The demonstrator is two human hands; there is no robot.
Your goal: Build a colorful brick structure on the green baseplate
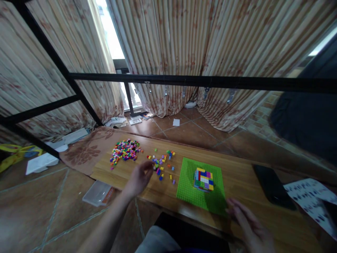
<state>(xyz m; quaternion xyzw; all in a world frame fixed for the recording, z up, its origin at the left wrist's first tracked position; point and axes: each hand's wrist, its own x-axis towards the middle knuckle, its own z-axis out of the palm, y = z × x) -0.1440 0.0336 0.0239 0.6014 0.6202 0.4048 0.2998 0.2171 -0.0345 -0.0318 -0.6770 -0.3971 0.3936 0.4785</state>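
Note:
My left hand [140, 180] is over the wooden table, fingers curled and thumb close to the index finger, at the left edge of a loose scatter of small toy bricks [161, 161]. Whatever lies between those fingertips is too small to make out. A green baseplate [188, 182] carries a compact block of stacked multicoloured bricks [203, 180], with yellow, white, red and blue on top. My right hand [249, 223] is by the plate's near right corner, its fingers drawn together; I cannot make out what they hold, if anything.
A dense pile of bricks [125, 151] lies on the left of the wooden table [155, 191]. To the right are a black phone-like slab [273, 186] and a printed sheet [313, 196]. A clear plastic box [98, 193] sits below. A black metal bar [173, 80] crosses beyond the table.

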